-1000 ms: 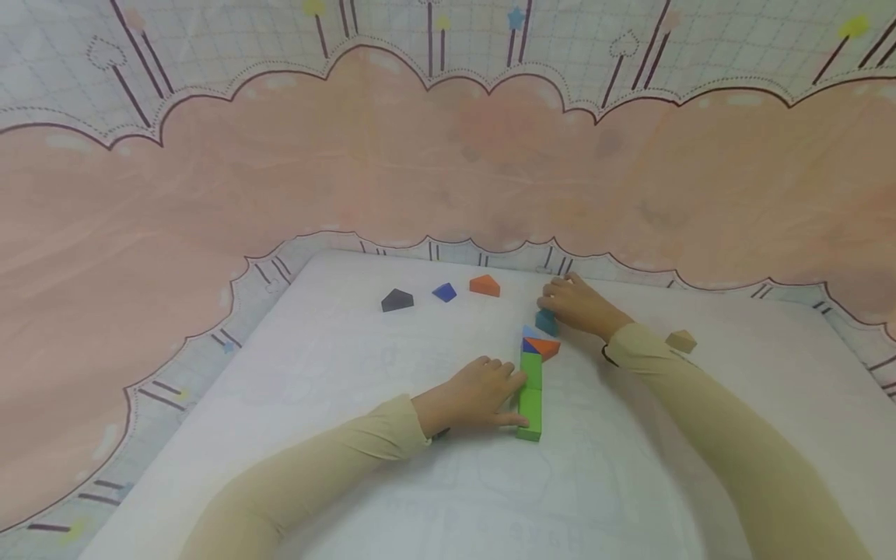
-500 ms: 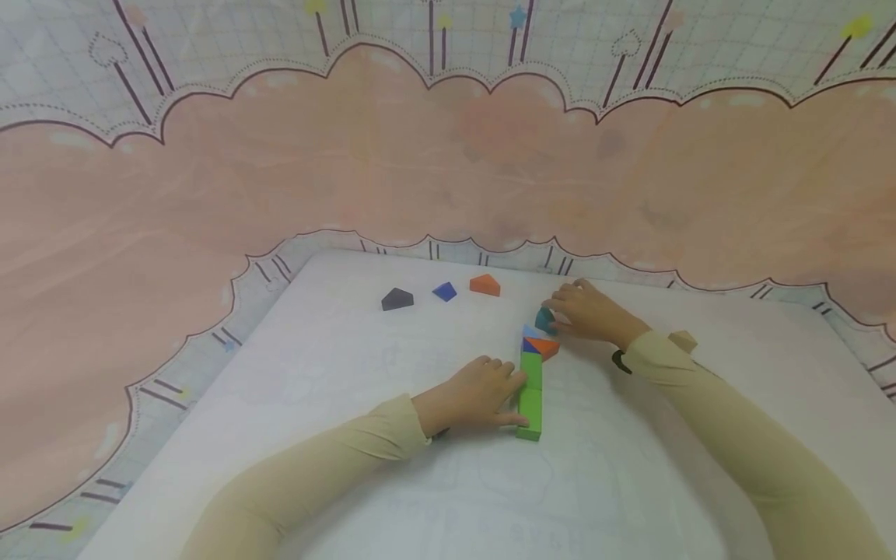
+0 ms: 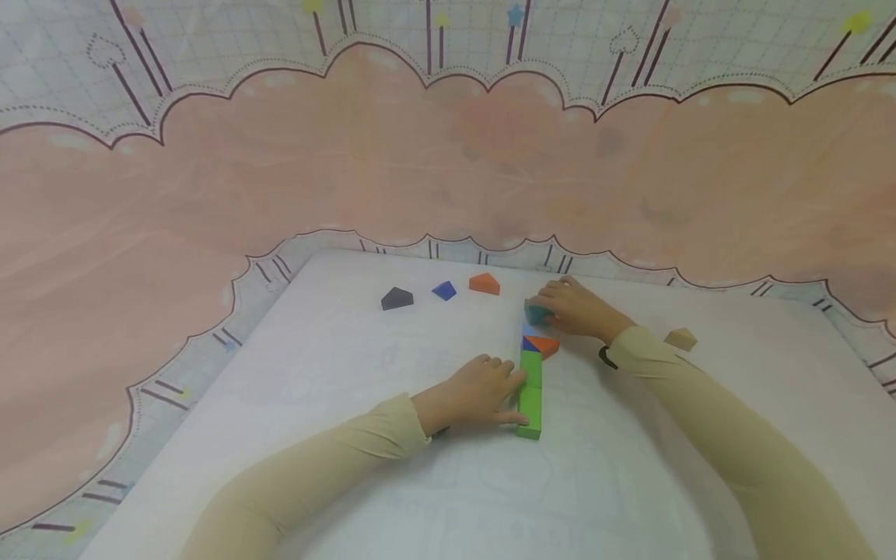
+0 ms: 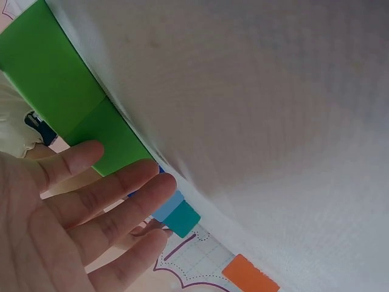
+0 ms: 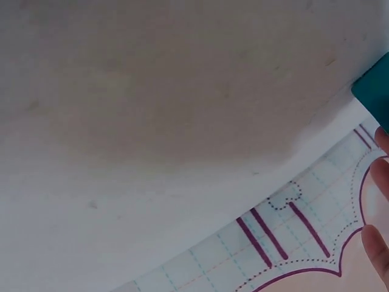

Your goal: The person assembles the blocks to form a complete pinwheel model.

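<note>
- Gripping the teal block between thumb and fingers of the right hand, near the middle of the far edge of the bench.
- Resting the left hand, fingers mostly straight and spread, against the green blocks, farther from that edge.
- Set beyond the green, toward the far edge: dark-blue wedge, orange wedge, light-blue piece; cannot tell whether touching the teal.
- Probably light, stiff and hard to break; perhaps slippery on smooth faces.
- Best pinched by two opposite flat sides, with fingertips off the face toward the row.
- Lying loose near the far edge, leftward: dark-gray block, blue block, loose orange block; toward the right edge, tan block.
</note>
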Motion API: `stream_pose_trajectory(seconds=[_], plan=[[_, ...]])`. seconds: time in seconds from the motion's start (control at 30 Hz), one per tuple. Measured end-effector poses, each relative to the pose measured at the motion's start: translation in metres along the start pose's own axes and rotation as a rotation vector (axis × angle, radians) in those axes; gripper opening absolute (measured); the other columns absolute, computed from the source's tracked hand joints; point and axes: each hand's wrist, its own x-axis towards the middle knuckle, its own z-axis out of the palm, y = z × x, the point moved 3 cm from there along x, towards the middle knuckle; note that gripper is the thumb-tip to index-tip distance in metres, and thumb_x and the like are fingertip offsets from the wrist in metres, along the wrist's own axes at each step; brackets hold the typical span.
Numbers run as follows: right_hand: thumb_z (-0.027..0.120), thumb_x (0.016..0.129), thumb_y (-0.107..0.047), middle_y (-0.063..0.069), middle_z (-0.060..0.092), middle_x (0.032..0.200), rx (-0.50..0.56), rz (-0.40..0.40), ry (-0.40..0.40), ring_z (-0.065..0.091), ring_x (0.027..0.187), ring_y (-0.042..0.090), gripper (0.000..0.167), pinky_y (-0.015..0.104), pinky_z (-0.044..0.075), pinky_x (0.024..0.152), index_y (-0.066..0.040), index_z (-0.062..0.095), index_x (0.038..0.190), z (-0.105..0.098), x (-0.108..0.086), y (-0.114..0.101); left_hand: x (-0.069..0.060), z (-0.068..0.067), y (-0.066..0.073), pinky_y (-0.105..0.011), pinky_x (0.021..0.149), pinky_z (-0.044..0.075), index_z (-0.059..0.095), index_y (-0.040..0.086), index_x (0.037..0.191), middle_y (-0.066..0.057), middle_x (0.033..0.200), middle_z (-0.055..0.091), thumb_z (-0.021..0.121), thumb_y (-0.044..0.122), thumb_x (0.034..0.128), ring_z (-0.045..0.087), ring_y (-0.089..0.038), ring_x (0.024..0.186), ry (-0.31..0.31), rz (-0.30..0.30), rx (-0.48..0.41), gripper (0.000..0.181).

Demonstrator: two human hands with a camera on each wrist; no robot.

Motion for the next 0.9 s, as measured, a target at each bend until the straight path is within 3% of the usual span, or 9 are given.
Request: stream_pose_trajectory(seconds=[0.6, 0.9], plan=[[0.069, 0.083, -0.007, 0.006, 0.068, 0.110, 0.027, 0.068, -0.060, 0.060, 0.106, 0.026, 0.037, 0.049, 0.041, 0.100, -0.012, 0.063, 0.119, 0.0000, 0.0066, -0.0080, -0.0005, 0.0011, -0.0007, -0.028, 0.082, 0.044, 0.048, 0.017, 0.119, 0.002, 0.095, 0.055, 0.045, 0.067, 0.0863, 0.051, -0.012, 0.084, 0.009, 0.007, -0.006, 0.059], [0.069, 0.082, -0.004, 0.003, 0.070, 0.108, 0.021, 0.037, -0.059, 0.061, 0.104, 0.023, 0.031, 0.044, 0.043, 0.098, -0.014, 0.068, 0.112, -0.0021, 0.0106, -0.0103, -0.0006, 0.0004, -0.0002, -0.027, 0.084, 0.045, 0.048, 0.018, 0.120, 0.003, 0.096, 0.056, 0.045, 0.067, 0.0859, 0.052, -0.011, 0.085, 0.011, 0.007, -0.012, 0.060]])
